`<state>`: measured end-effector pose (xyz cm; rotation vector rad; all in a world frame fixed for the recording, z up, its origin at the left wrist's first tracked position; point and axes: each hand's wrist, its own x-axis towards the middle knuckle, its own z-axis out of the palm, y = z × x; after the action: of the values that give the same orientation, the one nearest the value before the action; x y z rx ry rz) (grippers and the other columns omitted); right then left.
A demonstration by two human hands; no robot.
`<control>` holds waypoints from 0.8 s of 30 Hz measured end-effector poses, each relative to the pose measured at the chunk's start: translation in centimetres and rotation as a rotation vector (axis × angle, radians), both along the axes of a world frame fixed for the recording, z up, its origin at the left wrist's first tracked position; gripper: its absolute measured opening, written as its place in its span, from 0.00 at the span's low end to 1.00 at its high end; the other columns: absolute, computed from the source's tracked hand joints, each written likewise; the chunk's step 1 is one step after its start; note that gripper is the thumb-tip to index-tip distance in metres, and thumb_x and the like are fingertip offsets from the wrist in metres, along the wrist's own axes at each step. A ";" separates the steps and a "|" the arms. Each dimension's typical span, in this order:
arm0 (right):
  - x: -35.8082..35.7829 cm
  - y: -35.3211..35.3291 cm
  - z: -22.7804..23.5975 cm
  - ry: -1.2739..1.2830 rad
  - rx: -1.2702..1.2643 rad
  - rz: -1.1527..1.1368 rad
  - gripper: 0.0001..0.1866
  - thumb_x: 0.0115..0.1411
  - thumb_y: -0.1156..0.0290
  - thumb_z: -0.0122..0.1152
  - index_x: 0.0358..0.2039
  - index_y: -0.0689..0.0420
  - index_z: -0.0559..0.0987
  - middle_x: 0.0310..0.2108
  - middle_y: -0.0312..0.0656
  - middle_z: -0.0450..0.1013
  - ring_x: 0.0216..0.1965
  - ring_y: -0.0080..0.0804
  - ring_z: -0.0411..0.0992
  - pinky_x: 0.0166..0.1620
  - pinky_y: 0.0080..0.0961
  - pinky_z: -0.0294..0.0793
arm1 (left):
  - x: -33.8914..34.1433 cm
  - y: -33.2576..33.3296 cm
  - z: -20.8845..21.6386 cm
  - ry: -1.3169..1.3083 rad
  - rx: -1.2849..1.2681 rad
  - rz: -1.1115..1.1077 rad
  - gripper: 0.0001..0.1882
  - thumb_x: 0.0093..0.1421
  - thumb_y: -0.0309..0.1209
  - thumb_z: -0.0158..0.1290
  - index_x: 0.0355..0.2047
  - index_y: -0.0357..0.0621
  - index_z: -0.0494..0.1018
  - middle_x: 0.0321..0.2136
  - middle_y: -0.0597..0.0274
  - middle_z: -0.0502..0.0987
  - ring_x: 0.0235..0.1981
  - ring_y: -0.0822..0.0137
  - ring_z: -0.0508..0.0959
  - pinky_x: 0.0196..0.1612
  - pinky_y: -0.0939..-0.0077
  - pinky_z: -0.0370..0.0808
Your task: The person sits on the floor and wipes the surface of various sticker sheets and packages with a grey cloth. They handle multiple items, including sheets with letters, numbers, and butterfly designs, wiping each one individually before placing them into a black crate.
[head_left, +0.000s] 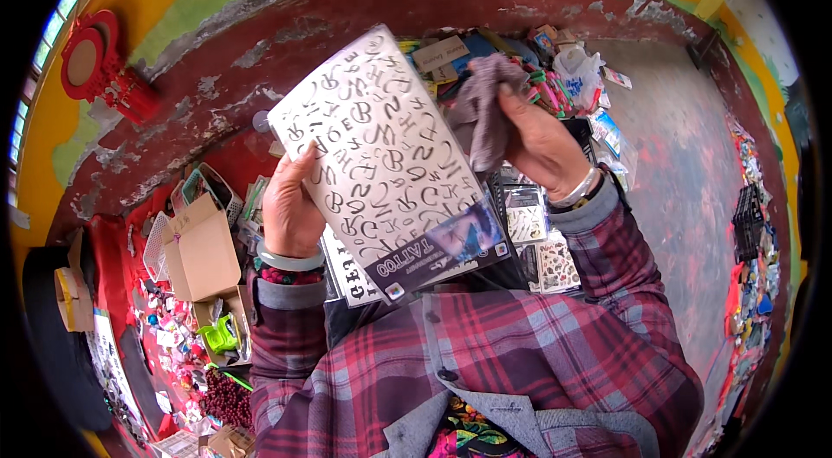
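My left hand (293, 205) grips the left edge of a temporary tattoo sheet (368, 133), thumb on its face. The sheet is white with black curly letters and a dark printed band along its lower end, and it is tilted in front of me. In my right hand (548, 146) is a crumpled greyish-purple cloth (487, 107), pinched beside the sheet's right edge. Beneath the held sheet, more sheets with black lettering (351, 276) show in part. Further packaged tattoo sheets (555, 266) lie below my right wrist.
An open cardboard box (201, 250) and a bright green plastic item (221, 334) are at the left among small goods. Mixed goods and a clear plastic bag (579, 68) sit by the far wall. More items (754, 285) line the right wall. Red round-topped objects (104, 64) stand far left.
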<state>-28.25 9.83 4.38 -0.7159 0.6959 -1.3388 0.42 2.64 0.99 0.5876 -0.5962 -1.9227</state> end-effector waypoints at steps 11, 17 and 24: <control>3.7 -0.4 -2.1 0.283 0.013 -0.038 0.29 0.50 0.87 0.57 0.55 0.67 0.64 0.48 0.43 0.70 0.45 0.26 0.70 0.49 0.20 0.69 | -2.8 2.1 0.1 -0.093 -0.153 0.081 0.11 0.61 0.26 0.47 0.44 0.35 0.69 0.40 0.55 0.76 0.40 0.64 0.77 0.45 0.70 0.74; 2.7 0.4 -2.0 0.193 0.143 0.022 0.18 0.50 0.87 0.58 0.43 0.66 0.74 0.39 0.40 0.75 0.39 0.25 0.73 0.47 0.20 0.71 | -1.4 0.8 -2.3 -0.112 -0.196 0.197 0.11 0.61 0.26 0.47 0.43 0.35 0.69 0.39 0.56 0.76 0.38 0.66 0.76 0.45 0.72 0.74; 2.6 1.0 -1.7 0.449 -0.102 -0.245 0.15 0.50 0.83 0.61 0.41 0.65 0.75 0.36 0.37 0.76 0.36 0.22 0.74 0.42 0.19 0.72 | -2.2 0.1 -1.8 -0.243 -0.364 0.250 0.28 0.61 0.33 0.52 0.58 0.33 0.57 0.53 0.52 0.66 0.54 0.66 0.65 0.57 0.72 0.59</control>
<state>-25.69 10.86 2.72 -1.0562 1.1071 -1.4575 -1.75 2.75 -0.81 0.6298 -0.9559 -1.4735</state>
